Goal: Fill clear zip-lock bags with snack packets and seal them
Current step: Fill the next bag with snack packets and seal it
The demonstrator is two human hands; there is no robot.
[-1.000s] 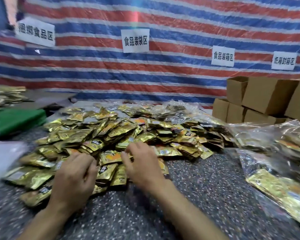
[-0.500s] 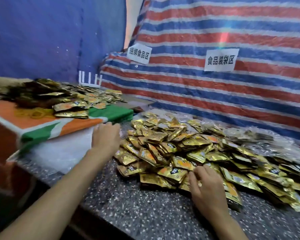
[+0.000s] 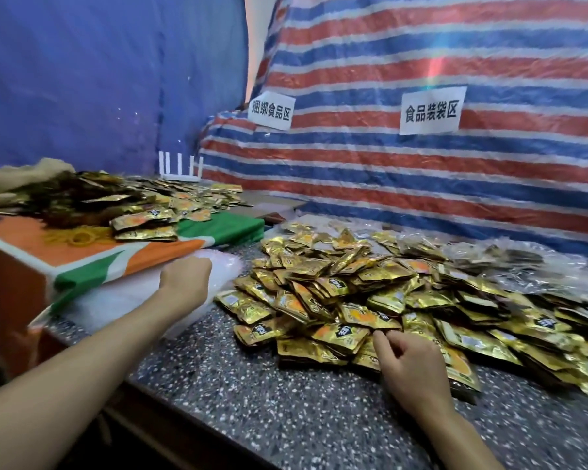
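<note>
Left fingers [image 3: 202, 266] curl onto clear bags [image 3: 126, 295].

Tarp-walled corner over a speckled counter [image 3: 286, 418]

A striped tarp [image 3: 387, 184] (red, white, blue) carries a left sign [image 3: 271, 110] and a right sign [image 3: 431, 110] in Chinese print; beside it hangs a blue tarp [image 3: 99, 79], with a white rack [image 3: 180, 167] and an orange-and-green cloth [image 3: 218, 228] below.
</note>
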